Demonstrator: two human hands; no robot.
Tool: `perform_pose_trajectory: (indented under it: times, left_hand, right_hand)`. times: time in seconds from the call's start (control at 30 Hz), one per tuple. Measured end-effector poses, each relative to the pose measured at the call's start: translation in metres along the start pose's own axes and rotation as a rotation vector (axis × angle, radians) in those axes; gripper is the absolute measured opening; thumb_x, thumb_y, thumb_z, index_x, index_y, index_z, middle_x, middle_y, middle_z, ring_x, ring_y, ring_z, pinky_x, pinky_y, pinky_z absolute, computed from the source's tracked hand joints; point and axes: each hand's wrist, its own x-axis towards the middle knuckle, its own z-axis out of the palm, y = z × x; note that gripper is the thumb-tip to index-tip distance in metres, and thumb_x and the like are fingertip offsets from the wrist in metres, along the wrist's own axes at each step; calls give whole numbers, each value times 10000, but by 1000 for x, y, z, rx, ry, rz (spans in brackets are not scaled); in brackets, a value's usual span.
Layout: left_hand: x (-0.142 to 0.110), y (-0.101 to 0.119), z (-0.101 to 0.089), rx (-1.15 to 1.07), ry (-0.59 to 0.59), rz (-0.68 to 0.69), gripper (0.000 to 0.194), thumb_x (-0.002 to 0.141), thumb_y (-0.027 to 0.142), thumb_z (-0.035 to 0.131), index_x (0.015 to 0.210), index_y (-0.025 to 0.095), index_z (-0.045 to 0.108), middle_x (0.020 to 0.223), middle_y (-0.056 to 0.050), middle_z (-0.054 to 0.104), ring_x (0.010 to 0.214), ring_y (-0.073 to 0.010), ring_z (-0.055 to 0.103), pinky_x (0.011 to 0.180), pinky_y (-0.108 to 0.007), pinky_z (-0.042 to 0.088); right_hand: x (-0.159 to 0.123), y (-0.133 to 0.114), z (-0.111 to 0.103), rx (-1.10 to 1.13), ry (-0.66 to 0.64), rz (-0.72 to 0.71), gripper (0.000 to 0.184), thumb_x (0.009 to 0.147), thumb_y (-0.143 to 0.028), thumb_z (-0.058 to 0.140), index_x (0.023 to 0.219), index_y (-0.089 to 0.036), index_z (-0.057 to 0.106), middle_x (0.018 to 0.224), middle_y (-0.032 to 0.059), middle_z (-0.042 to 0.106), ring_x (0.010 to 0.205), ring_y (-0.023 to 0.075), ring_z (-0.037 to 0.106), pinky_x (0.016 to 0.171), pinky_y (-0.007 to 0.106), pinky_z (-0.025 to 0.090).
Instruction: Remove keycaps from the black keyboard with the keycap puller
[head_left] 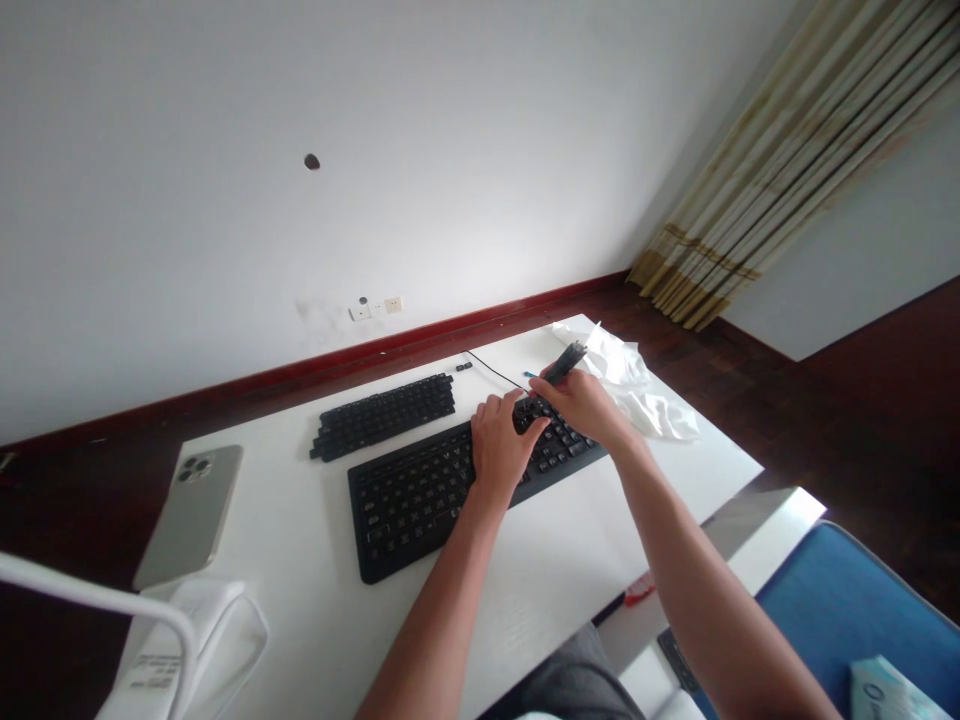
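Note:
A black keyboard (409,500) lies at a slant on the white table. Its left part shows small pale marks where keycaps look to be off, while dark keys stand at its right part. My left hand (499,440) rests on the middle of the keyboard, thumb stretched apart from the fingers, with nothing seen in it. Just right of it, my right hand (581,400) is closed around a dark brush-like tool (564,362) over the keyboard's far right part. The tool's upper end points up and right; its lower end is hidden by my hand.
Behind the keyboard, black keycaps (386,415) sit in packed rows, with a few loose keycaps (464,367) nearby. A thin black cable (491,368) runs past them. White crumpled wrapping (626,375) lies right, a phone (191,510) and white power strip (176,650) left.

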Motion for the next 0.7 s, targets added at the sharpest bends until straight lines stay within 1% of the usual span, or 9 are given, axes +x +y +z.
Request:
perform_pose_trajectory:
  times: [0.1, 0.17, 0.23, 0.27, 0.37, 0.47, 0.5, 0.57, 0.7]
  left_hand:
    - [1, 1, -3, -89, 105, 49, 496, 962, 452, 742, 1378, 214, 613, 1153, -112, 685, 1095, -299, 631, 988, -435, 494]
    - [1, 2, -4, -152, 149, 84, 478, 1008, 390, 671, 1434, 202, 563, 1254, -139, 687, 1163, -306, 635, 1037, -452, 490]
    - [1, 2, -8, -214, 145, 80, 414, 1053, 310, 561, 1454, 208, 544, 1325, -147, 693, 1198, -306, 655, 1050, -453, 494]
    - [0, 1, -10, -247, 127, 58, 386, 1070, 286, 507, 1447, 218, 551, 1319, -139, 708, 1180, -301, 676, 1030, -442, 506]
    - [-4, -7, -21, -341, 91, -45, 331, 1097, 349, 456, 1372, 231, 599, 1163, -109, 764, 1017, -280, 732, 902, -387, 542]
    - [-12, -22, -33, -506, 143, -144, 369, 1087, 489, 490, 1289, 213, 629, 979, -78, 743, 837, -222, 705, 780, -321, 536]
    - [-14, -28, -37, -584, 160, -173, 388, 1079, 522, 501, 1268, 211, 636, 912, -57, 715, 772, -195, 672, 736, -297, 523]
    - [-18, -37, -42, -731, 181, -213, 403, 1058, 563, 535, 1224, 212, 646, 790, -8, 624, 674, -150, 580, 660, -261, 476]
    - [-20, -42, -49, -870, 179, -227, 403, 1032, 585, 579, 1153, 207, 646, 690, 44, 457, 634, -125, 463, 609, -243, 394]
  right_hand:
    - [-5, -14, 10, 23, 12, -38, 388, 999, -545, 612, 936, -195, 766, 906, 79, 815, 873, 276, 770, 727, 305, 513]
    - [-7, -24, 18, 13, 3, -84, 400, 1007, -551, 600, 976, -185, 757, 894, 86, 803, 818, 264, 749, 703, 306, 495]
    - [-9, -30, 22, -4, -51, -163, 376, 1019, -527, 589, 1005, -188, 752, 903, 84, 794, 824, 258, 737, 721, 311, 492]
    - [-10, -31, 22, -1, -87, -200, 354, 1018, -514, 596, 1017, -195, 751, 923, 81, 792, 852, 256, 737, 742, 313, 497]
    - [-12, -21, 16, 64, -125, -226, 285, 976, -486, 667, 1055, -225, 751, 995, 58, 790, 911, 235, 736, 799, 312, 518]
    - [-14, 3, 11, 55, -33, -154, 225, 951, -441, 695, 978, -229, 764, 934, 38, 783, 822, 214, 713, 783, 316, 515]
    - [-14, 11, 12, 26, -32, -149, 204, 953, -414, 685, 927, -230, 770, 886, 32, 778, 805, 215, 703, 781, 320, 507]
    - [-16, 23, 18, 4, -46, -151, 186, 951, -386, 680, 907, -237, 781, 853, 21, 772, 785, 214, 690, 770, 321, 496]
    - [-23, 26, 38, -65, -36, -170, 183, 942, -401, 698, 934, -238, 782, 820, 21, 753, 744, 210, 666, 729, 319, 473]
